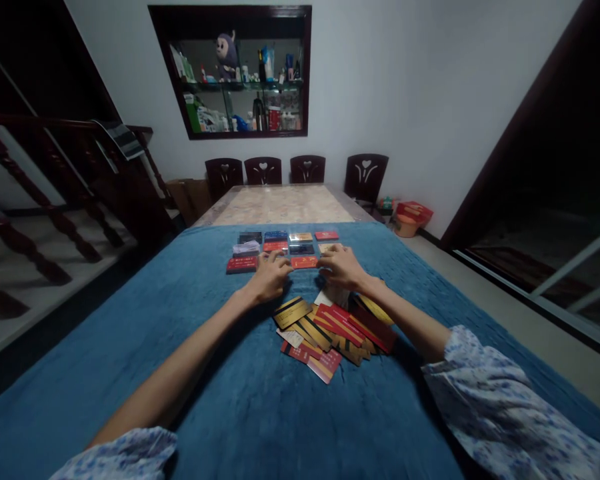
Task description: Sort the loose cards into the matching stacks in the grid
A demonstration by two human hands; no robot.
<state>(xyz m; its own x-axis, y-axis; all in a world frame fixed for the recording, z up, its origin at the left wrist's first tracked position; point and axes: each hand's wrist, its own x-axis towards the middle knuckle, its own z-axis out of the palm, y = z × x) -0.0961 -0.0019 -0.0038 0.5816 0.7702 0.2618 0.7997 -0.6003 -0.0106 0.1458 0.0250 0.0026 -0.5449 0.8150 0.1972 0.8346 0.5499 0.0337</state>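
Both my hands reach forward over a blue cloth [260,400] on a long table. My left hand [270,275] rests palm down, its fingers curled onto a red card [305,262] lying between the hands. My right hand [341,265] lies palm down on the other side of that card, fingertips touching it. Beyond them, small cards lie in rows: a dark red one [241,264] at the left, a blue one [276,235], a red one [327,235]. Nearer me sits a loose heap of gold and red cards [337,332].
The bare marbled tabletop [285,203] continues past the cloth to several dark wooden chairs [263,169]. A wall niche with shelves of bottles and a plush toy [227,55] is above. A dark stair railing [50,193] runs at left, and a red tub [414,215] stands on the floor at right.
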